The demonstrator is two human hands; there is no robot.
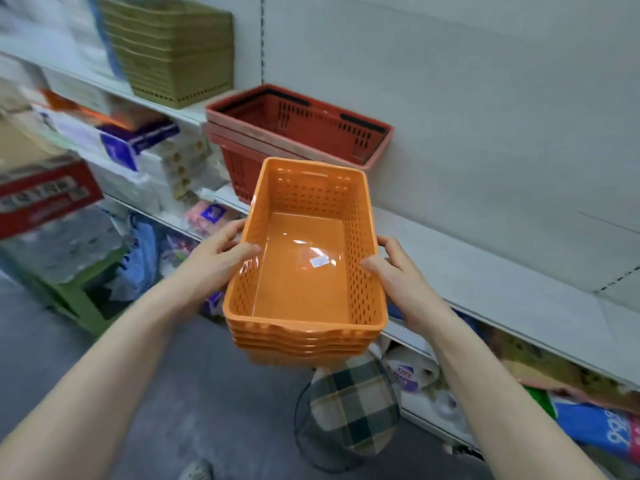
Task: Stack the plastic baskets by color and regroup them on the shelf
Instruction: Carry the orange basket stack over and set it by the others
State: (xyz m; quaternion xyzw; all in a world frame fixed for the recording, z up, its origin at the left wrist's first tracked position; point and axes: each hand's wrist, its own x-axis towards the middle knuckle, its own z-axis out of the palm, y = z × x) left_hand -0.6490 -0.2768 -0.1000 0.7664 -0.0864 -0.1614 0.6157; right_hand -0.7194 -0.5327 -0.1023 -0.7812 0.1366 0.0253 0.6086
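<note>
A nested stack of several orange perforated baskets (304, 271) is held in the air in front of the white shelf (502, 271). My left hand (221, 247) grips the stack's left rim with the thumb inside. My right hand (394, 271) grips the right rim the same way. A small white sticker lies on the top basket's floor. Behind the stack, red shopping baskets (298, 133) with black handles sit nested on the shelf. A stack of olive-green baskets (173, 50) stands on the upper shelf at the left.
Boxes and packaged goods (138, 143) crowd the shelves at left. A red carton (41, 195) sits on a green stool. A plaid cushion on a round stool (349, 410) stands below the baskets. More packages (588, 427) fill the bottom shelf at right.
</note>
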